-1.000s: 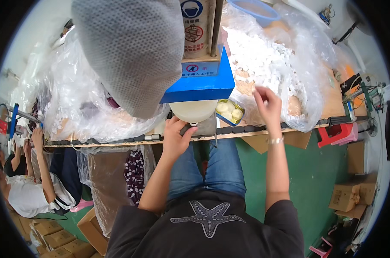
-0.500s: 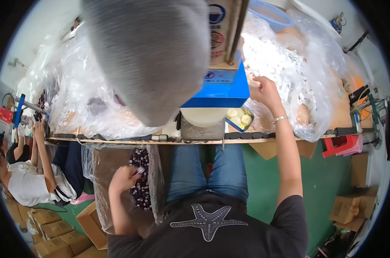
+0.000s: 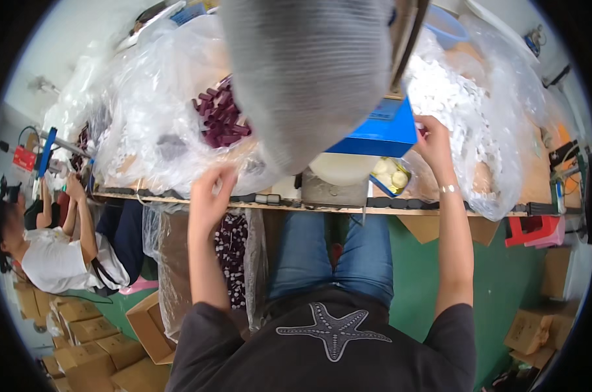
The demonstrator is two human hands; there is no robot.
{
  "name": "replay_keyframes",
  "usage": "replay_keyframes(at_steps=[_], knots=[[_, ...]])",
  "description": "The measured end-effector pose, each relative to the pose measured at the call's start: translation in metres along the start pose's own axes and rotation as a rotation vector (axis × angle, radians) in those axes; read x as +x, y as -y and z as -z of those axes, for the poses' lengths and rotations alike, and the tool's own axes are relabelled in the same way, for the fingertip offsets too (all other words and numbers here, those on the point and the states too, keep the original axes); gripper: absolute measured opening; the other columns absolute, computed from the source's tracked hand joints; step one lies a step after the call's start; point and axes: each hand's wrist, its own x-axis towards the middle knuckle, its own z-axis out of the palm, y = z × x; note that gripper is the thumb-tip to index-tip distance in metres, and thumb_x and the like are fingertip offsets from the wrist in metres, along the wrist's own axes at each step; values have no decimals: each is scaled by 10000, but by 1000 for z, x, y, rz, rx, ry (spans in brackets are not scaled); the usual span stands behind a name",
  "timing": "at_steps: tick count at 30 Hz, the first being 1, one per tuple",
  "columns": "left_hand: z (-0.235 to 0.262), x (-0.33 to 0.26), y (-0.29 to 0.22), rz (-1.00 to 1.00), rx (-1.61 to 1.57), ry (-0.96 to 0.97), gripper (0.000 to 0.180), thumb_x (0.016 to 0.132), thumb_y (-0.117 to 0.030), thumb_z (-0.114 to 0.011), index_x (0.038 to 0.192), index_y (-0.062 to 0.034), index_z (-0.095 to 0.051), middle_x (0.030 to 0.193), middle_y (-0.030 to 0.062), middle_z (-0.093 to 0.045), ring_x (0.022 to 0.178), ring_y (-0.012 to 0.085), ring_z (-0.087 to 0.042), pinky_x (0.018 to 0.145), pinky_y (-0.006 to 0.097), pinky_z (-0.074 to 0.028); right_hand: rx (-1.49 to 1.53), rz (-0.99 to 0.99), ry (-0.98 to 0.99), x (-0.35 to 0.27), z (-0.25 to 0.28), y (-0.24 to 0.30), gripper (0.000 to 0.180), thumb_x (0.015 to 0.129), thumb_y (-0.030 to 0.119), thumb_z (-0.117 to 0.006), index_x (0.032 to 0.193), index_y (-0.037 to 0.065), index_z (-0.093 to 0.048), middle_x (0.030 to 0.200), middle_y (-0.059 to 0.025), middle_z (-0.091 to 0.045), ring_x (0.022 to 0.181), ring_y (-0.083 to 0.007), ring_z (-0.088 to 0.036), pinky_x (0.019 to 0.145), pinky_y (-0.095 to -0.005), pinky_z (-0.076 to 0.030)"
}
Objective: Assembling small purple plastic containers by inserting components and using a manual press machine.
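My left hand is over the front edge of the table, its fingers loosely bent and apart, with nothing visible in them. Beyond it lies a pile of short maroon tubes on clear plastic. My right hand is beside the blue machine housing, fingers pinched on a small maroon piece, mostly hidden by the fingers. A heap of small white parts spreads to the right of that hand. Below my left forearm, a plastic-lined box contains many maroon-and-white pieces.
A grey ribbed cloth shape hides the middle of the table. Near the housing is a small tray of pale round pieces. At far left another person works. Cartons stand lower left; a red stool is at right.
My left hand has moved up from above the lined box to the table edge, and a small pale piece is gone from its fingers. My right hand has drawn off the white heap toward the housing.
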Motion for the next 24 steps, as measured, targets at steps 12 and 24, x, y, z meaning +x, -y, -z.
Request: replay_keyframes(at_steps=[12, 24], knots=[[-113, 128, 67, 212, 433, 36, 360, 866, -310, -583, 1103, -39, -591, 971, 186, -674, 986, 406, -597, 793, 577, -404, 700, -156, 172, -95, -44, 140, 159, 787, 70, -777, 854, -13, -659, 673, -23, -549, 552, -77, -494, 518, -250, -408], [-79, 14, -29, -119, -635, -201, 404, 788, 137, -607, 1156, 5, -509, 1111, 126, -577, 1021, 209, -544, 927, 308, -414, 392, 173, 172, -86, -44, 146, 171, 785, 146, -772, 810, 3, -682, 706, -148, -618, 578, -293, -598, 537, -374, -466]])
